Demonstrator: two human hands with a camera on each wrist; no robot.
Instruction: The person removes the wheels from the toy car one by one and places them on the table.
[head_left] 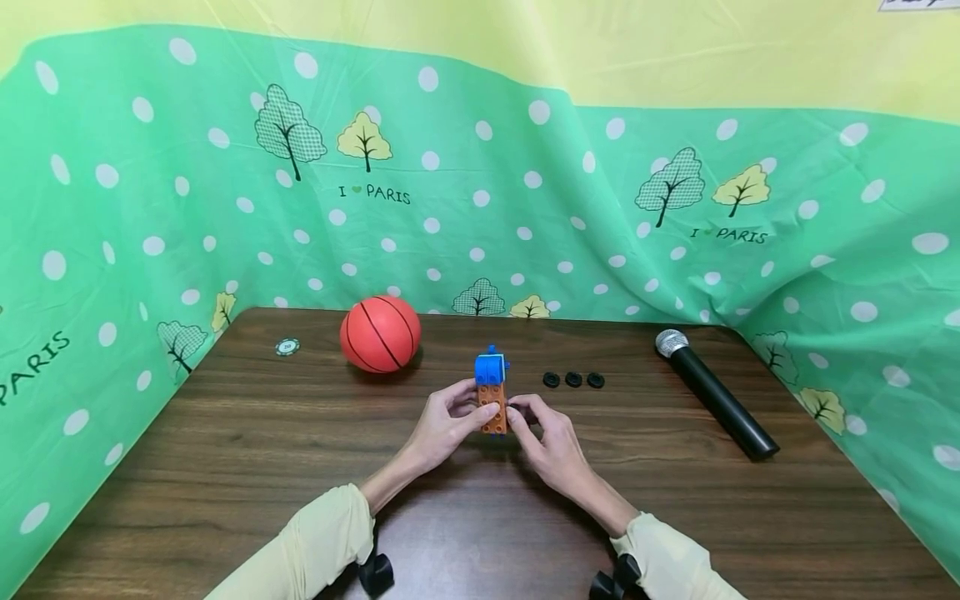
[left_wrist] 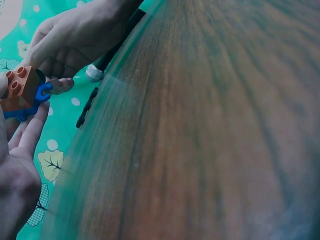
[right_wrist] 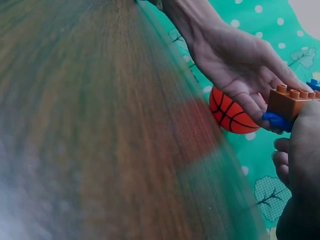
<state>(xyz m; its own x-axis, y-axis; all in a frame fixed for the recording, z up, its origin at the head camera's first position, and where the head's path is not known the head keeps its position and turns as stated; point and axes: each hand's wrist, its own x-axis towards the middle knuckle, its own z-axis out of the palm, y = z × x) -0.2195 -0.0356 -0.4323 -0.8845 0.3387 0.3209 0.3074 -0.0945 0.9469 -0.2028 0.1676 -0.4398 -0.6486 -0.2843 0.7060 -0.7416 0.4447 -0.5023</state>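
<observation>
Near the middle of the table, a toy-brick vehicle [head_left: 491, 393] is held up, its studded orange bricks joined to a blue block, with blue parts underneath. My left hand [head_left: 441, 429] grips it from the left, thumb on the studs and fingers beneath, as the left wrist view shows. My right hand [head_left: 557, 446] is at the vehicle's right side. Its thumb and fingers pinch a small black wheel [left_wrist: 40, 75] against the orange brick, mostly hidden by the fingers. In the right wrist view, the orange brick [right_wrist: 286, 102] shows its end and a blue hitch.
Three black wheels [head_left: 573, 380] lie in a row behind my right hand. A red ball [head_left: 380, 334] with black lines sits at the back left, beside a poker chip [head_left: 287, 347]. A black microphone [head_left: 716, 396] lies to the right. A green dotted curtain [head_left: 480, 167] surrounds the wooden table [head_left: 247, 467].
</observation>
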